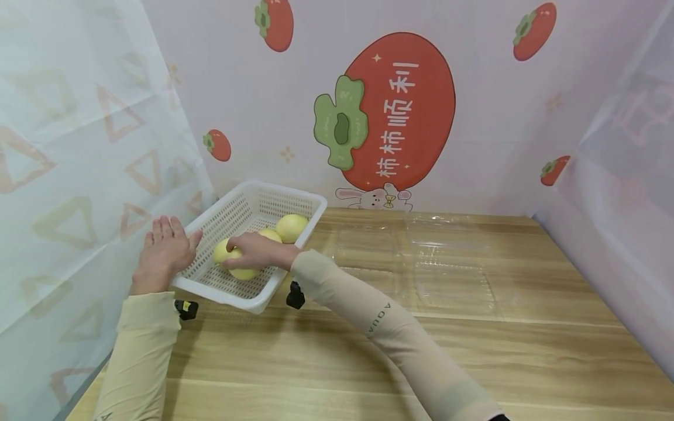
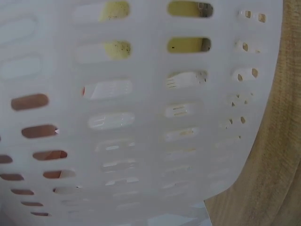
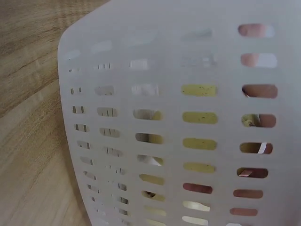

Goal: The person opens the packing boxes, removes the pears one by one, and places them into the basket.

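A white plastic basket (image 1: pixel 213 295) with slotted walls stands at the left and holds several pale yellow pears. My right hand (image 1: pixel 258 250) reaches over its right rim, fingers and thumb curled round one pear (image 1: pixel 220 252). Just below that hand lies another pear (image 1: pixel 244 274), and a further pear (image 1: pixel 292 228) sits by the far right wall. My left hand (image 1: pixel 165 252) lies at the left rim with its fingers straight. In the left wrist view the basket wall (image 2: pixel 150 99) covers most of the frame. Speckled yellow pear skin (image 3: pixel 200 117) shows through the slots in the right wrist view.
Clear plastic clamshell boxes (image 1: pixel 455 283) stand to the right of the basket on the wooden table (image 1: pixel 326 362). A printed curtain (image 1: pixel 489 128) closes off the back, and a pale sheet (image 1: pixel 68 193) hangs close beside my left arm.
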Demonstrator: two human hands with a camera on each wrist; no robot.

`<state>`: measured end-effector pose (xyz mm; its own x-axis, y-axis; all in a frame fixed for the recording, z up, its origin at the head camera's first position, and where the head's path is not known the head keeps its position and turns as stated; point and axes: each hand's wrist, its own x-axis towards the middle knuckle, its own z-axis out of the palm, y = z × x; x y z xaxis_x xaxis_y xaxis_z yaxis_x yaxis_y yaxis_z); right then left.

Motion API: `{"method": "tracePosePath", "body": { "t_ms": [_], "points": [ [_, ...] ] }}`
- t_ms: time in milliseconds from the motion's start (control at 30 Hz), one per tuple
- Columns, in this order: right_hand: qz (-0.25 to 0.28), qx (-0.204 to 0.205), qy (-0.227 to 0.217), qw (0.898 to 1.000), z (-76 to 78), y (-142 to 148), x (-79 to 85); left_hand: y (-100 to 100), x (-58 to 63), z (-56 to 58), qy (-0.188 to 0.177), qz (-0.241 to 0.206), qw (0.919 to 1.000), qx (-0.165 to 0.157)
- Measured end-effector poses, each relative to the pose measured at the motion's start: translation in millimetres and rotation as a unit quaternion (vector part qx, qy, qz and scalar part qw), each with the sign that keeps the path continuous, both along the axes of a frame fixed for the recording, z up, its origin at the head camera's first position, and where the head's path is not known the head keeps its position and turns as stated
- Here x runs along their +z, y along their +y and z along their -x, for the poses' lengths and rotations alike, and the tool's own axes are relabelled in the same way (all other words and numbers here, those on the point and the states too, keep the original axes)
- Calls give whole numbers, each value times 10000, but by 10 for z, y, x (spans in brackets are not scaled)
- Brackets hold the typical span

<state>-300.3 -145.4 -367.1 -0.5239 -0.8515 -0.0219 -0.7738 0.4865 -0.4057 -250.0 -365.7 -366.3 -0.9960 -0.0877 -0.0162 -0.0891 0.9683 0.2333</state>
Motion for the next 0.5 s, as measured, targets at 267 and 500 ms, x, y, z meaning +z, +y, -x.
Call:
{"method": "tracePosePath", "body": {
  "t_ms": [267, 500],
  "points": [
    [-178, 144, 149, 9996, -24, -90, -54, -2, -7, -1, -45, 12, 10000, 22],
    [-624, 119, 444, 9970, -74, -131, -116, -6, -8, 2, -43, -9, 10000, 14]
  ]
}}
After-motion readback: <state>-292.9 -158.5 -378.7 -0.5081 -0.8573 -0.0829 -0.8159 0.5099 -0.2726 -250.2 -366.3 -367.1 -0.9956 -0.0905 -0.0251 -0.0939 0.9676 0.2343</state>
